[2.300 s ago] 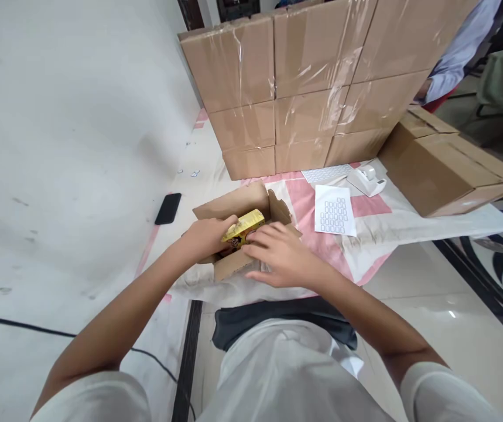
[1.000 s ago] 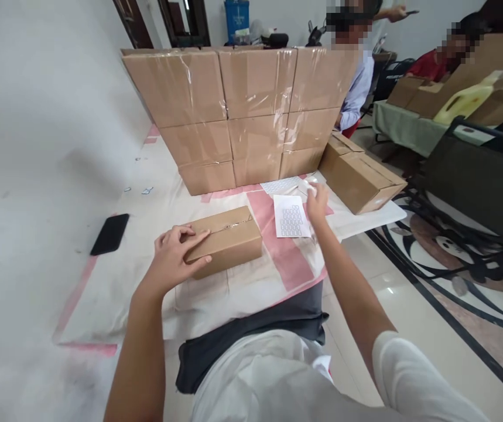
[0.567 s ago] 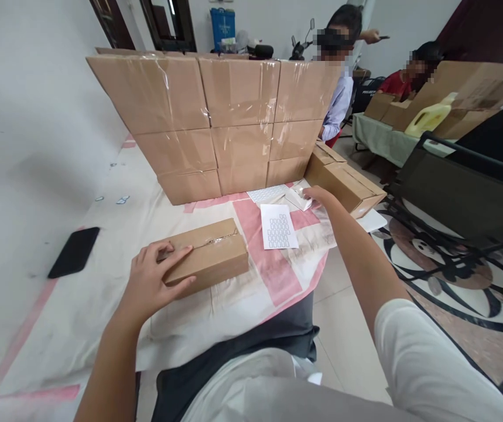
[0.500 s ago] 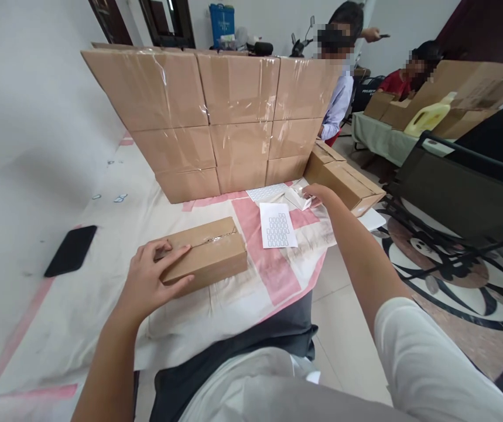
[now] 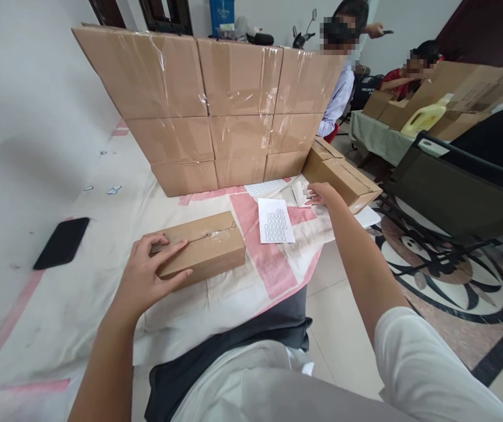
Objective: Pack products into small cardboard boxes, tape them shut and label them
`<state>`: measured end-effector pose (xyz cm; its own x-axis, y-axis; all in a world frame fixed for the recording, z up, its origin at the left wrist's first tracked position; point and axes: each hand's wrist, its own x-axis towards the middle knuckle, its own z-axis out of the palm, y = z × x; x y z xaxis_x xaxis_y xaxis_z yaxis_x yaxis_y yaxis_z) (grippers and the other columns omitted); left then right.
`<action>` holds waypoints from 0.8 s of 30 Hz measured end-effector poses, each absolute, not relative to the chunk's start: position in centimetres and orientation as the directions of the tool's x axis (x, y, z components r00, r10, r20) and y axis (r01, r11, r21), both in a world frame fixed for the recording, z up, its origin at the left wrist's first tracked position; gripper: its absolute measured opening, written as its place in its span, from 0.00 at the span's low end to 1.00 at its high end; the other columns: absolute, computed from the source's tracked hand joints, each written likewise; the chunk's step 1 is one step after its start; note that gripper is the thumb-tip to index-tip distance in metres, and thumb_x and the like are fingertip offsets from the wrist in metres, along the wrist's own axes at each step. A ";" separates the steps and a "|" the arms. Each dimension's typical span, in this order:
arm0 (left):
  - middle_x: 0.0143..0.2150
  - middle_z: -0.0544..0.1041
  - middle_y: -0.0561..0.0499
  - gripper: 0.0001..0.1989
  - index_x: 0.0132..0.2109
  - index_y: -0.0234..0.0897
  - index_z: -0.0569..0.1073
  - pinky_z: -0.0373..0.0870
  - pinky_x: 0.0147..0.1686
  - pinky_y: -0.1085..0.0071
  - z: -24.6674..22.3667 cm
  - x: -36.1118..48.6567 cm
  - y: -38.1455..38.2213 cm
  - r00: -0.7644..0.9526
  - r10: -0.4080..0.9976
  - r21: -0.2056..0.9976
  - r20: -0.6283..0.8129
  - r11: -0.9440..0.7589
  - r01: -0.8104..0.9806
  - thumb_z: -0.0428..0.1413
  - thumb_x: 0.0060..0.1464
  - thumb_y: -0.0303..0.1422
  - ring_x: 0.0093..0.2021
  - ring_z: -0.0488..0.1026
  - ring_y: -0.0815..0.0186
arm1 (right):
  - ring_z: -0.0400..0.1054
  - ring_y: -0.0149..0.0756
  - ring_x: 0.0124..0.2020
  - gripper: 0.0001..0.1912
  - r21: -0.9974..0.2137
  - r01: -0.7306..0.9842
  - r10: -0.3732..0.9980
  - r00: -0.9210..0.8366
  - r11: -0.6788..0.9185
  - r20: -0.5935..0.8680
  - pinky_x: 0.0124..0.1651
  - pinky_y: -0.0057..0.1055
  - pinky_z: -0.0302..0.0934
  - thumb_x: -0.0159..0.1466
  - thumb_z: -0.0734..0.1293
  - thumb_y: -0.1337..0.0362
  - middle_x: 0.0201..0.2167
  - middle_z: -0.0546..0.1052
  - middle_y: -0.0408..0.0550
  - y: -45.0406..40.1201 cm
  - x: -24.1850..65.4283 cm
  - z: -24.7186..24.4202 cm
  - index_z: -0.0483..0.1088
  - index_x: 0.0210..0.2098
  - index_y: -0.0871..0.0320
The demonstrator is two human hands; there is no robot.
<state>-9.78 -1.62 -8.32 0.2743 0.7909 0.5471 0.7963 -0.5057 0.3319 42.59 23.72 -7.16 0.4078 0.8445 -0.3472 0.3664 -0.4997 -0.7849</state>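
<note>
A closed brown cardboard box [image 5: 209, 243] lies on the cloth in front of me, with clear tape along its top seam. Around its left end is my left hand [image 5: 148, 264], thumb along the near side and fingers over the top. Further off to the right, my right hand [image 5: 321, 194] has its fingers curled at a small white folded paper-like thing [image 5: 300, 193]; its exact kind is unclear. Between the hands lies a white sheet [image 5: 276, 221] printed with rows of small rectangles. Another patterned sheet [image 5: 265, 187] is partly covered behind it.
Taped cardboard boxes [image 5: 238, 111] form a wall across the back. More boxes [image 5: 343, 173] stand at its right end. A black phone [image 5: 61, 243] lies on the left. Two people are beyond, near a table with a yellow jug [image 5: 424, 117]. A folding chair [image 5: 444, 187] stands right.
The view has shifted slightly. My right hand has moved a little, and the white thing at its fingers has turned more upright. My left hand stays on the box.
</note>
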 end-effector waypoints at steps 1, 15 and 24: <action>0.54 0.67 0.44 0.24 0.61 0.53 0.77 0.68 0.63 0.44 -8.4 -9.8 -1.6 0.270 0.791 0.337 0.549 -0.505 0.795 0.63 0.58 0.48 0.59 0.68 0.46 | 0.71 0.32 0.28 0.16 -0.803 0.346 0.846 0.418 -0.485 -0.331 0.35 0.35 0.78 0.64 0.73 0.64 0.29 0.65 0.39 23.4 42.7 -7.5 0.65 0.46 0.61; 0.54 0.67 0.42 0.24 0.61 0.50 0.76 0.70 0.61 0.44 -8.8 -9.6 -1.7 0.274 0.757 0.289 0.593 -0.518 0.805 0.63 0.60 0.46 0.59 0.69 0.47 | 0.54 0.24 0.19 0.22 -0.959 0.224 0.884 0.464 -0.173 -0.051 0.19 0.21 0.60 0.57 0.72 0.69 0.17 0.53 0.33 23.2 41.9 -10.9 0.52 0.23 0.54; 0.55 0.66 0.43 0.24 0.62 0.54 0.74 0.72 0.60 0.44 -8.7 -9.5 -1.7 0.260 0.753 0.301 0.605 -0.518 0.800 0.64 0.59 0.45 0.59 0.69 0.46 | 0.46 0.24 0.21 0.25 -0.985 0.135 0.914 0.404 -0.103 -0.040 0.20 0.23 0.49 0.48 0.72 0.69 0.18 0.48 0.33 24.9 41.8 -10.7 0.46 0.22 0.53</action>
